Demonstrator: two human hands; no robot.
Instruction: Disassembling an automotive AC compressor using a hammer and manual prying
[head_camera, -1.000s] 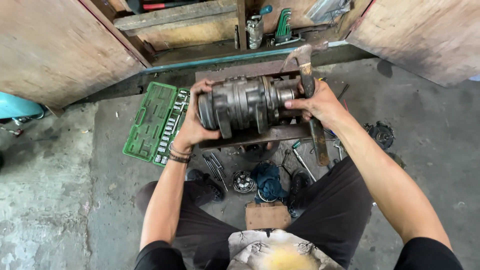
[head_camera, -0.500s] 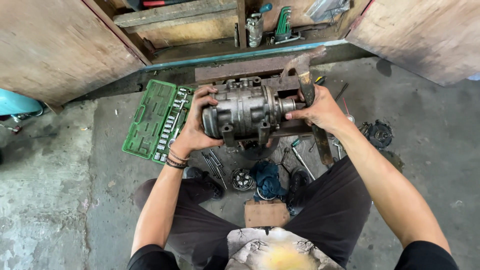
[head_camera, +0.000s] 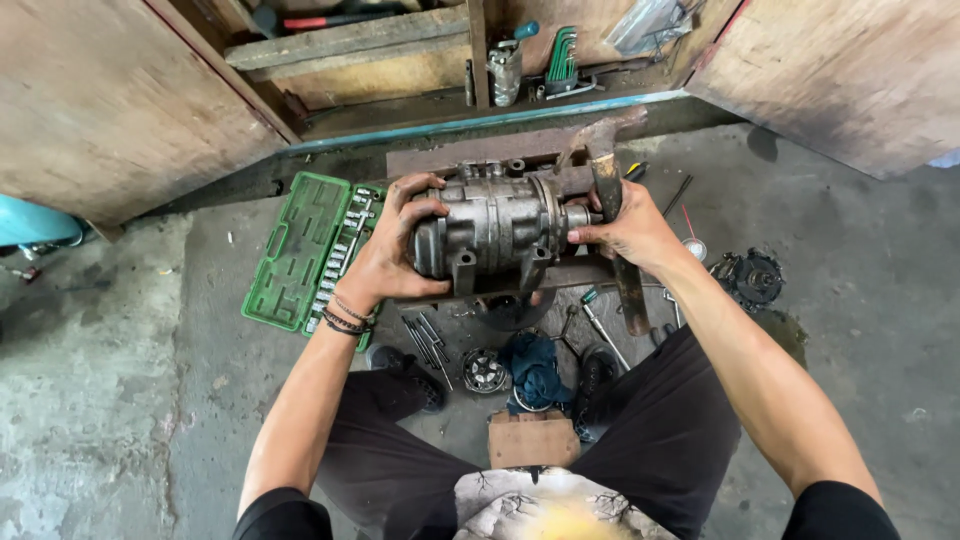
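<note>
Both hands on the compressor (head_camera: 497, 225), gripping it end to end. Left hand (head_camera: 392, 255) wrapped round the rear end, fingers spread over the top, thumb underneath. Right hand (head_camera: 628, 232) closed on the shaft end, fingertips pinching the nose. Compressor lying on its side across a rusty steel frame (head_camera: 520, 152), lugs pointing down.

Just past the right knuckles, a hammer (head_camera: 618, 225) leaning on the frame, handle running down beside the wrist. Left of the left wrist, an open green socket set (head_camera: 300, 250) flat on the concrete. Under the grip, between the knees: loose wrenches (head_camera: 428, 340), a blue rag (head_camera: 532, 365), a pulley (head_camera: 484, 370), a small wood block (head_camera: 533, 438). Off to the right of the right forearm, a clutch plate (head_camera: 752, 277) on the floor. Straight ahead beyond the grip, green hex keys (head_camera: 562, 55) in the cabinet.
</note>
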